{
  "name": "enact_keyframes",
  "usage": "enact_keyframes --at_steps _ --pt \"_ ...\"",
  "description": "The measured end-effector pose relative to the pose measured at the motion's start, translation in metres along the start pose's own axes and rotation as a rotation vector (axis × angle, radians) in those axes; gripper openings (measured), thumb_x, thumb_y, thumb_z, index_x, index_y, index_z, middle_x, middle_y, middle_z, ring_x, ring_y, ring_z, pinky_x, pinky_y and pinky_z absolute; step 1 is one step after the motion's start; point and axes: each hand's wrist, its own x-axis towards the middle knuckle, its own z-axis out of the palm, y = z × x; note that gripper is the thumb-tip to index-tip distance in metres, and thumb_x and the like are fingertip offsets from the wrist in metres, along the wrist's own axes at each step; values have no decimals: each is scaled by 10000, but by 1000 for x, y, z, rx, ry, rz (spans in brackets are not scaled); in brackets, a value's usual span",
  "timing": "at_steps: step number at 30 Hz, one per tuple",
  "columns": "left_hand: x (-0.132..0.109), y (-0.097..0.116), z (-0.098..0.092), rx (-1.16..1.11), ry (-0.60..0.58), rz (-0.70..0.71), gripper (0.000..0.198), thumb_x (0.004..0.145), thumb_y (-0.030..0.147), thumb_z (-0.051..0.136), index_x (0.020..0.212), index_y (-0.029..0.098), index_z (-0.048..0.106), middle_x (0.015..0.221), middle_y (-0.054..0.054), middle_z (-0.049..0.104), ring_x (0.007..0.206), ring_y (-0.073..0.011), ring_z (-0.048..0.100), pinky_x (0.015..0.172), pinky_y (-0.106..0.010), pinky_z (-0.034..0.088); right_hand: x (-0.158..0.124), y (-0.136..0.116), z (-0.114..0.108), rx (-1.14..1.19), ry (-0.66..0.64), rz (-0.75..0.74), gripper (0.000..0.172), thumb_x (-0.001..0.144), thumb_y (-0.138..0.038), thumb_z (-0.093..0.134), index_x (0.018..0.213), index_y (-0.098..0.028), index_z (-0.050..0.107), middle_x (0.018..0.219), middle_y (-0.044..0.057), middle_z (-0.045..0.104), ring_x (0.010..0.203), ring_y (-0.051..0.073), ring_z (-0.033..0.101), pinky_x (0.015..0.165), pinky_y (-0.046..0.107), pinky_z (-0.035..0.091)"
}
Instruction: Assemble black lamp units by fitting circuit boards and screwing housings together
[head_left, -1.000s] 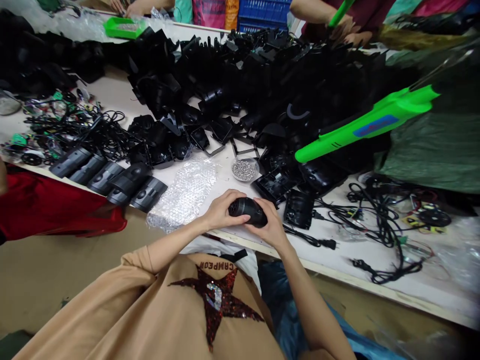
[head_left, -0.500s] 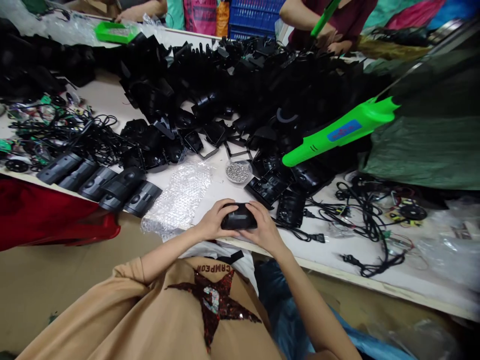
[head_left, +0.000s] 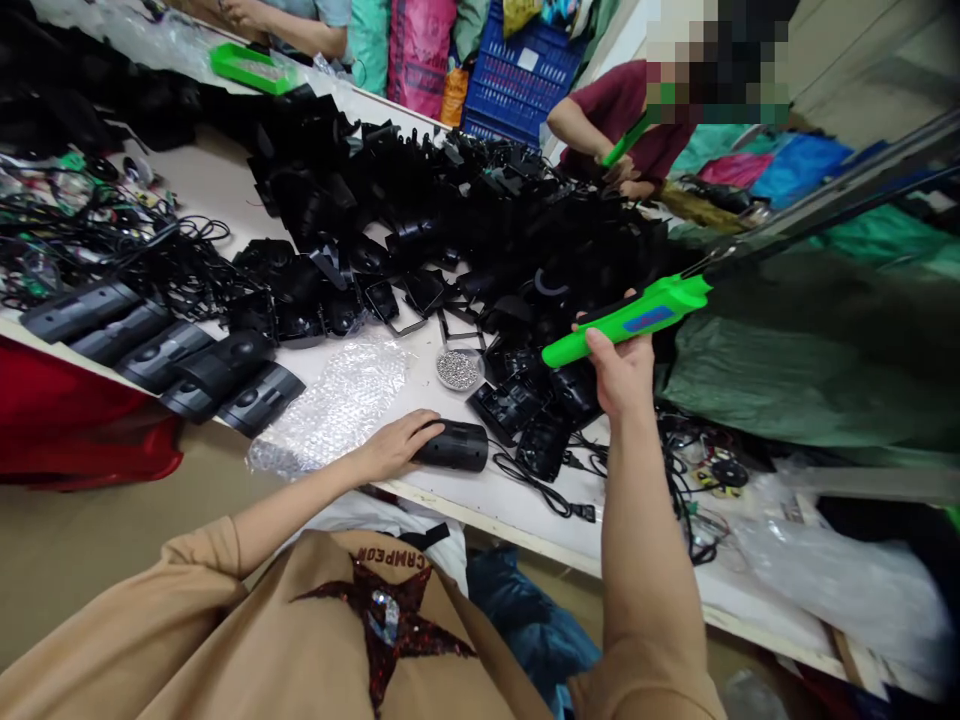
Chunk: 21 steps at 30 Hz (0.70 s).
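Observation:
My left hand (head_left: 397,445) is wrapped round one end of a black cylindrical plastic housing (head_left: 457,446), which lies on its side near the table's front edge. Out to the right, my right hand (head_left: 622,370) grips a bright green electric screwdriver (head_left: 600,335) that hangs from above. Just beyond the black housing stands a small round dish of silver screws (head_left: 459,369). Open black housing halves (head_left: 512,402) lie to the right of the dish. A sheet of bubble wrap (head_left: 334,400) is spread to the left of my left hand.
Several black cylinders (head_left: 161,352) lie along the front edge at left. Tangled wires and circuit boards (head_left: 45,230) lie behind them. A large heap of black plastic parts (head_left: 450,220) fills the table's middle. Black power cords (head_left: 544,490) lie at right. Across the table, a person (head_left: 600,120) holds another green tool.
My right hand has left the black housing and taken hold of the hanging green screwdriver. My left hand keeps the housing, now lying lengthwise. The view has shifted.

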Motion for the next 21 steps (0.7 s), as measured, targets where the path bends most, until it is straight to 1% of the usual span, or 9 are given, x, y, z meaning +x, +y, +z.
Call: enact_keyframes --at_steps 3,4,6,8,10,12,14,18,21 --pt "-5 2 -4 -34 3 -30 663 772 172 563 1355 153 247 1328 -176 385 1253 -276 365 976 -442 425 -4 -7 8 -2 81 -48 514 557 -327 765 1009 -190 564 899 3 569 880 159 567 871 334 449" --pt "-7 3 -6 -49 4 -34 658 774 173 559 1355 154 251 1325 -175 392 1247 -272 372 971 -437 429 -10 -12 10 1 78 -53 436 566 -316 766 940 -182 585 840 -5 559 831 146 570 850 312 450" --pt "-10 2 -8 -75 8 -20 634 781 175 548 1349 154 269 1318 -176 406 1235 -268 384 965 -433 431 -24 -22 13 52 0 -38 353 606 -365 746 865 -185 588 754 -15 540 747 137 578 806 314 463" --pt "-11 2 -10 -81 6 8 578 797 151 516 1335 160 303 1311 -172 423 1233 -266 383 974 -441 420 -38 -30 16 109 -88 -28 418 615 -470 727 888 -199 563 746 -12 560 742 164 604 796 366 483" --pt "-13 2 -10 -76 -8 42 518 820 92 443 1320 178 338 1314 -156 433 1249 -258 367 989 -445 403 -49 -35 18 108 -103 -35 529 605 -558 708 963 -209 536 740 -9 595 760 200 631 804 428 489" --pt "-15 2 -12 -74 -41 46 523 827 31 363 1320 205 347 1334 -134 425 1272 -243 342 1004 -443 388 -56 -37 20 83 -31 -72 589 604 -602 688 1014 -212 524 684 -20 609 703 209 634 796 455 492" --pt "-17 4 -13 -82 -81 7 547 834 37 359 1348 218 311 1354 -131 401 1282 -242 328 1006 -440 384 -61 -36 21 83 77 -126 535 631 -599 665 992 -224 542 604 -44 584 590 196 594 760 455 502" --pt "-23 14 -19 -94 -130 -46 607 845 272 513 1389 187 259 1338 -186 379 1231 -289 376 961 -423 410 -71 -36 22 125 290 -226 333 689 -511 643 891 -254 582 537 -53 515 511 184 507 728 436 505" --pt "-29 28 -30 -45 -161 -71 723 801 363 585 1409 205 227 1326 -195 388 1166 -315 428 906 -418 432 -85 -40 20 182 290 -174 395 649 -527 672 903 -235 597 560 -33 516 548 187 499 765 437 494"
